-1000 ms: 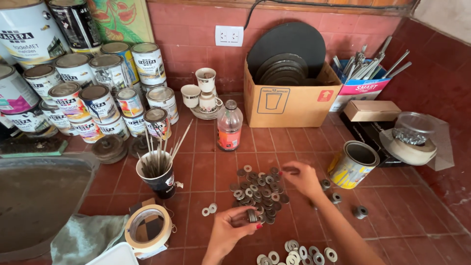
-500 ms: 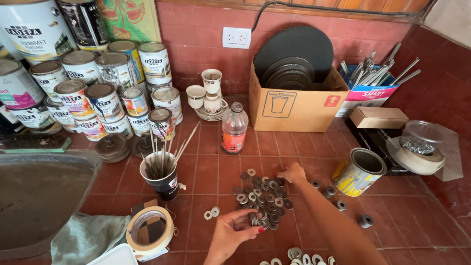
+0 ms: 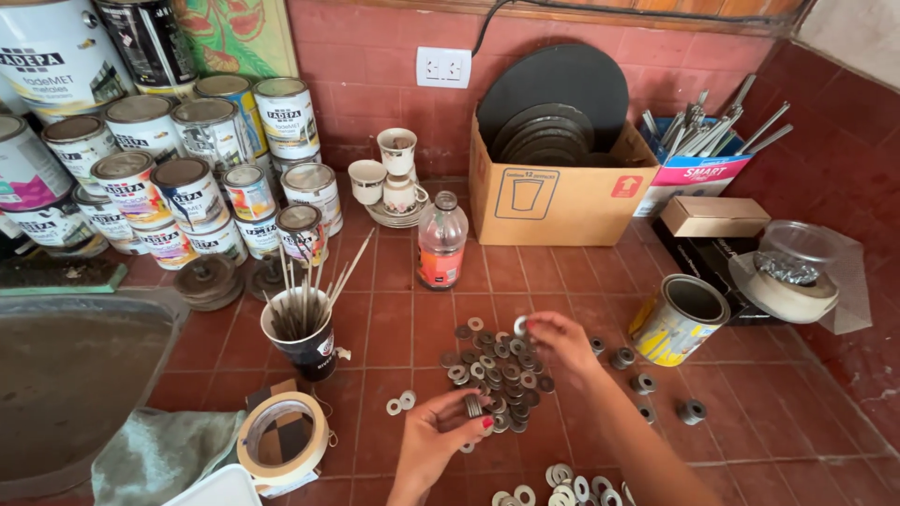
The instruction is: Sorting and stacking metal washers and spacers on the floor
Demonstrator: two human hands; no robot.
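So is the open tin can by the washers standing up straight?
No, the open tin can leans tilted on the red tile counter.

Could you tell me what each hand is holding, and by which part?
Left hand pinches a short stack of washers by its edges; right hand pinches one washer by its rim.
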